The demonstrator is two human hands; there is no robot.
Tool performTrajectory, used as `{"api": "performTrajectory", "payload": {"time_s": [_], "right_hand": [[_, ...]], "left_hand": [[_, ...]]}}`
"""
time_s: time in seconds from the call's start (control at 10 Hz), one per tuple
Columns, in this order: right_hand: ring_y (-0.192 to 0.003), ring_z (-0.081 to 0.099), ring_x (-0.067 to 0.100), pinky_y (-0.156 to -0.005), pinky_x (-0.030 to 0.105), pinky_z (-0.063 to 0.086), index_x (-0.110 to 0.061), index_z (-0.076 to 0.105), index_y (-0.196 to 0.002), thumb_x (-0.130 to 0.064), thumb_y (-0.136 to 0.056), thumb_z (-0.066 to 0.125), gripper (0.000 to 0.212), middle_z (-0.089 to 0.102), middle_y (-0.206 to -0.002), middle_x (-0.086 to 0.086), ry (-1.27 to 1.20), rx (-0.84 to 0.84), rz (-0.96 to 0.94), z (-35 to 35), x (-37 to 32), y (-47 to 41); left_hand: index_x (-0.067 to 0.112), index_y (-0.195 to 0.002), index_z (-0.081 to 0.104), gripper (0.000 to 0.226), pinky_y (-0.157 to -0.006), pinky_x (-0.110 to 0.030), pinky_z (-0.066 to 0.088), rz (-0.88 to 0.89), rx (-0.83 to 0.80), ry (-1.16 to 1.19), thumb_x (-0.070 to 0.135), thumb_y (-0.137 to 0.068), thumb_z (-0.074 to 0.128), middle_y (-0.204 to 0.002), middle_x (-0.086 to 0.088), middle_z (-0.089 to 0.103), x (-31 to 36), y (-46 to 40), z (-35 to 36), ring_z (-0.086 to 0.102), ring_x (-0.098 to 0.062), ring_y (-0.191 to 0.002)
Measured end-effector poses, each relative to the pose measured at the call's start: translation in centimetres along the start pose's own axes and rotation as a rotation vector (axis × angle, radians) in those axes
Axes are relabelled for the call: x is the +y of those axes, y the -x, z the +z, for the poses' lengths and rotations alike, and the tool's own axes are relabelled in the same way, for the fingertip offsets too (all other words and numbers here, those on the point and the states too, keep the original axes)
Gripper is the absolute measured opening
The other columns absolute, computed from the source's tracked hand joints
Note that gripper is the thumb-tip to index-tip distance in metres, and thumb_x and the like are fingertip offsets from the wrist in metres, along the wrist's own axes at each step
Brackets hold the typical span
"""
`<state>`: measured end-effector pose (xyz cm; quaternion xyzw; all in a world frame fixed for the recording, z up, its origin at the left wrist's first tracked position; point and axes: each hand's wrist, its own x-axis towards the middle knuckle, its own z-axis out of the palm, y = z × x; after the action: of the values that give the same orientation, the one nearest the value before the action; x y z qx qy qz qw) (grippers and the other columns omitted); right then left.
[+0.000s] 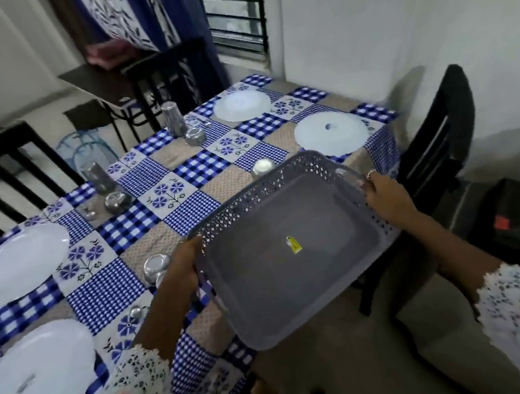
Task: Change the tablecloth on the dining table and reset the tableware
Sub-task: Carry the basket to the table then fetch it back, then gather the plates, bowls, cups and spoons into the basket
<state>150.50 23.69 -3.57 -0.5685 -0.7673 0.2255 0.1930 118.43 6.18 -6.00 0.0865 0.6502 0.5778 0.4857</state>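
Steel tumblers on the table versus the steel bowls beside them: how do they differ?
The steel tumblers stand tall and narrow, mouth down; the steel bowls are low, round and squat. Two tumblers show, both on the far left side of the checked tablecloth; the bowls are spread near each white plate. Both are shiny metal.

Left hand [185,266] and right hand [383,196] seemingly gripping.

White walls [392,8], barred window [234,8] (blue curtain [136,12] beside), dark chairs [437,150].
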Motion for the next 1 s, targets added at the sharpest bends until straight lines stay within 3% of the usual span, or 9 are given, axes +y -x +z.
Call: {"api": "performTrajectory", "payload": {"time_s": [0.1,0.2,0.3,0.5,0.6,0.7,0.8,0.9,1.0], "right_hand": [[-0.070,0.049,0.031,-0.066,0.038,0.037,-0.003,0.047,-0.084,-0.020,-0.099,0.041,0.023,0.051,-0.073,0.018,-0.001,-0.097,-0.125,0.6,-1.7,-7.2],[-0.074,0.053,0.033,-0.066,0.038,0.037,-0.001,0.049,-0.091,-0.021,-0.099,0.039,0.023,0.058,-0.081,0.021,0.033,-0.147,-0.187,1.4,-3.5,-11.7],[-0.089,0.058,0.040,-0.076,0.043,0.045,-0.002,0.053,-0.104,-0.021,-0.098,0.041,0.023,0.063,-0.100,0.025,0.059,-0.177,-0.253,3.3,-6.3,-17.6],[-0.098,0.059,0.039,-0.078,0.039,0.043,-0.002,0.057,-0.109,-0.025,-0.098,0.045,0.028,0.062,-0.106,0.025,0.015,-0.241,-0.334,6.6,-11.6,-24.1],[-0.098,0.059,0.039,-0.071,0.034,0.038,-0.002,0.056,-0.114,-0.024,-0.097,0.048,0.030,0.063,-0.105,0.025,-0.010,-0.309,-0.366,8.9,-15.4,-27.4],[-0.110,0.055,0.040,-0.082,0.039,0.043,-0.002,0.045,-0.132,-0.023,-0.096,0.049,0.042,0.059,-0.117,0.025,-0.029,-0.299,-0.382,10.7,-18.0,-28.6],[-0.130,0.041,0.037,-0.101,0.038,0.035,0.007,0.021,-0.143,-0.019,-0.094,0.052,0.064,0.035,-0.144,0.026,-0.100,-0.348,-0.399,14.3,-20.8,-28.0],[-0.122,0.048,0.037,-0.095,0.038,0.040,0.006,0.031,-0.137,-0.017,-0.094,0.048,0.051,0.045,-0.136,0.026,-0.090,-0.450,-0.331,16.7,-22.1,-27.8],[-0.113,0.055,0.036,-0.089,0.038,0.044,0.003,0.047,-0.118,-0.010,-0.093,0.044,0.028,0.057,-0.120,0.023,0.006,-0.489,-0.325,19.2,-22.3,-26.9]], "left_hand": [[0.011,-0.092,0.060,0.015,-0.041,-0.023,0.053,-0.006,0.104,0.051,0.007,-0.095,0.046,-0.052,0.001,0.067,1.8,-3.2,0.0,0.061,-0.011,-0.041],[0.010,-0.100,0.062,0.012,-0.041,-0.026,0.054,-0.038,0.164,0.095,0.008,-0.093,0.052,-0.053,0.000,0.068,3.0,-5.7,-0.3,0.062,-0.013,-0.041],[0.009,-0.113,0.062,0.024,-0.046,-0.030,0.057,-0.035,0.230,0.194,0.011,-0.089,0.060,-0.058,-0.003,0.070,4.3,-7.9,-0.5,0.066,-0.018,-0.048],[0.004,-0.112,0.061,0.030,-0.063,-0.034,0.053,0.018,0.466,0.338,0.018,-0.087,0.066,-0.096,-0.011,0.064,5.7,-9.6,-1.0,0.058,-0.020,-0.065],[-0.002,-0.104,0.065,0.043,-0.074,-0.039,0.054,0.049,0.586,0.409,0.030,-0.077,0.075,-0.106,-0.011,0.066,5.9,-11.0,-2.7,0.063,-0.025,-0.076],[-0.001,-0.104,0.066,0.045,-0.083,-0.044,0.053,0.059,0.654,0.469,0.035,-0.077,0.074,-0.107,-0.016,0.067,5.4,-13.1,-4.5,0.064,-0.027,-0.081],[0.002,-0.112,0.062,0.046,-0.091,-0.049,0.051,0.060,0.699,0.487,0.041,-0.086,0.062,-0.117,-0.013,0.063,6.0,-13.6,-3.1,0.063,-0.030,-0.097],[0.008,-0.123,0.054,0.039,-0.091,-0.039,0.052,0.069,0.699,0.536,0.034,-0.096,0.046,-0.120,-0.005,0.057,7.6,-14.2,-0.8,0.057,-0.025,-0.108],[0.041,-0.114,0.054,0.029,-0.098,-0.046,0.047,-0.037,0.656,0.738,0.045,-0.087,0.042,-0.123,-0.007,0.054,2.9,-21.4,-3.6,0.054,-0.024,-0.115]]}}
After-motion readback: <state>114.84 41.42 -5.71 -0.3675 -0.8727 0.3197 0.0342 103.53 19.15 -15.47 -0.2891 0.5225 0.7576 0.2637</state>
